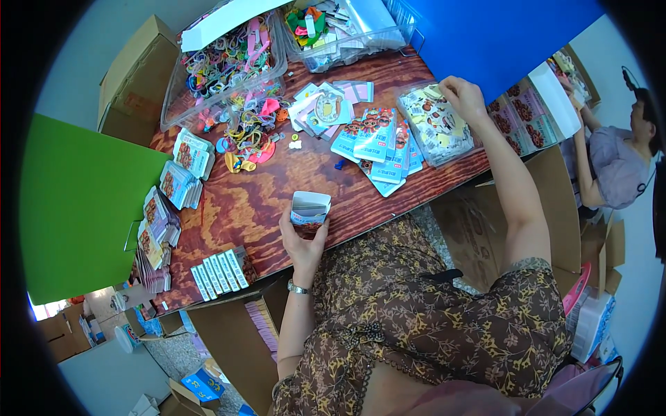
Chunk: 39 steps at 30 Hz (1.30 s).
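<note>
My left hand [303, 243] is wrapped round a small open carton [310, 202], its top end facing up and pale contents showing inside. To the right, my right hand [463, 100] is over a clear plastic tray [438, 163] of small cream, brown and yellow packets [433, 121]. Its fingers are curled together; whatever they pinch is hidden. Blue-and-white printed cards [374, 135] lie fanned left of that tray. Beyond them is a loose pile of pastel cards [326, 111]. Several filled small cartons [220, 273] stand in a row near the table's front edge, left of my left hand.
Bins hold colourful elastic bands [232, 66] and balloons [305, 28] at the back. Loose bands [253, 132] spill onto the wooden table [243, 201]. Card stacks [182, 184] line the left edge beside a green panel [83, 208]. A blue panel [506, 41] and another person [614, 166] are right.
</note>
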Tool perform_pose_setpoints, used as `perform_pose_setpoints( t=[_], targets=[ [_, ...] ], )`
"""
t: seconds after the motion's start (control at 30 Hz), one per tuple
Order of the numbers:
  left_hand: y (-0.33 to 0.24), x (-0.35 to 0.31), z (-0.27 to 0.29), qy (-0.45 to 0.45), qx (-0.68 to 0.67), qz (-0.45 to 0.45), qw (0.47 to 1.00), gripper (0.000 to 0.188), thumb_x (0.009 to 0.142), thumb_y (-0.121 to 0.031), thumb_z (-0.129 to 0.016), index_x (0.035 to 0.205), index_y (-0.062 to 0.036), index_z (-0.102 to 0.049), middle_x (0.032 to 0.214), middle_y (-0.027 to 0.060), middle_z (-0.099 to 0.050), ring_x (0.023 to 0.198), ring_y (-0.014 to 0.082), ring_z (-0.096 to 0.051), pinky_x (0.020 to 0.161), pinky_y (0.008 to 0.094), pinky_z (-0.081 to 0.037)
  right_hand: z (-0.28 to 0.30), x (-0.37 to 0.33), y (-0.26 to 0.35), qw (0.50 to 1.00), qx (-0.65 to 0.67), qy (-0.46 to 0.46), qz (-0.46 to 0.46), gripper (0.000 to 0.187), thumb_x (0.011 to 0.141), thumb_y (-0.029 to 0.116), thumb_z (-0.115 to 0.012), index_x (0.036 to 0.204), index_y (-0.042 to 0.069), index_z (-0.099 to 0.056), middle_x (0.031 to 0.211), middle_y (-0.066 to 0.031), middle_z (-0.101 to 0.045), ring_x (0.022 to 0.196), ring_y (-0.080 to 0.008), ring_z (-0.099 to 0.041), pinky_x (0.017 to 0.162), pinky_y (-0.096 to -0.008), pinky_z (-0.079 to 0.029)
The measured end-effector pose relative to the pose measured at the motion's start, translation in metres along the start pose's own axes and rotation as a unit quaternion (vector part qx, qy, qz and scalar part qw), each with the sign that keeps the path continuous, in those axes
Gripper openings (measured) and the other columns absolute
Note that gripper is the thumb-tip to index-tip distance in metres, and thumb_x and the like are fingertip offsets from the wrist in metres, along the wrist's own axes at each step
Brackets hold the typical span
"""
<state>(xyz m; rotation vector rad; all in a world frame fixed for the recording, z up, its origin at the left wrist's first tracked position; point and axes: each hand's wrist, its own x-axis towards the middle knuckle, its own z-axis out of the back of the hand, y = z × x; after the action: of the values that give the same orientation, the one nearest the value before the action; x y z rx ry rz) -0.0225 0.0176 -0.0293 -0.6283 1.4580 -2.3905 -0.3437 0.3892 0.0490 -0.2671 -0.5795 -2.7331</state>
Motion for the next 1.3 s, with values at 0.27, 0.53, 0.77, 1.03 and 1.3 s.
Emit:
perform_pose_setpoints(
  t=[0.27,0.53,0.77,1.03,1.3],
  targets=[
    [0.0,0.0,0.003,0.0,-0.003,0.013,1.0,0.08,0.074,-0.013,-0.088,0.141,0.0011,-0.046,0.127,0.0186,-0.057,0.115,0.0319,-0.059,0.095,0.0412,-0.05,0.011,-0.018,0.003,0.957,0.179,0.222,-0.047,0.023,0.094,0.024,-0.069,0.097,0.001,-0.069,0.078,-0.0052,-0.069,0.071,-0.0116,-0.062,0.065,-0.0317,-0.05],
    [-0.003,-0.002,0.001,0.0,0.008,0.005,1.0,0.078,0.074,-0.011,-0.088,0.139,0.0005,-0.047,0.126,0.0178,-0.057,0.113,0.0312,-0.06,0.094,0.0417,-0.051,-0.003,-0.041,-0.007,0.956,0.199,0.211,-0.04,0.027,0.092,0.026,-0.071,0.085,0.001,-0.063,0.068,-0.0016,-0.057,0.064,-0.01,-0.051,0.058,-0.0324,-0.042],
    [-0.001,-0.004,-0.002,0.002,-0.006,0.01,1.0,0.077,0.074,-0.011,-0.087,0.139,0.0005,-0.047,0.127,0.0178,-0.057,0.113,0.031,-0.06,0.094,0.0409,-0.051,-0.012,-0.043,0.002,0.991,-0.074,-0.028,0.105,0.011,0.091,0.018,-0.07,0.09,0.009,-0.065,0.09,-0.008,-0.065,0.077,-0.0254,-0.063,0.065,-0.0383,-0.05],
    [-0.002,-0.006,-0.002,0.01,-0.061,0.044,0.997,0.078,0.075,-0.008,-0.086,0.141,0.0011,-0.046,0.13,0.0179,-0.055,0.117,0.0312,-0.059,0.096,0.0407,-0.051,-0.028,-0.055,0.009,0.986,-0.107,-0.013,0.13,0.01,0.092,0.02,-0.065,0.091,0.01,-0.065,0.101,-0.0074,-0.068,0.099,-0.0301,-0.067,0.079,-0.0438,-0.056],
    [-0.005,-0.004,-0.004,0.029,0.046,-0.039,0.998,0.078,0.079,-0.001,-0.083,0.143,0.0002,-0.039,0.125,0.0119,-0.057,0.109,0.0185,-0.062,0.092,0.0335,-0.055,-0.02,-0.046,-0.008,0.992,-0.006,0.094,0.086,0.014,0.092,0.02,-0.066,0.092,0.007,-0.07,0.081,-0.0152,-0.07,0.078,-0.0356,-0.069,0.071,-0.0453,-0.053]
  ],
)
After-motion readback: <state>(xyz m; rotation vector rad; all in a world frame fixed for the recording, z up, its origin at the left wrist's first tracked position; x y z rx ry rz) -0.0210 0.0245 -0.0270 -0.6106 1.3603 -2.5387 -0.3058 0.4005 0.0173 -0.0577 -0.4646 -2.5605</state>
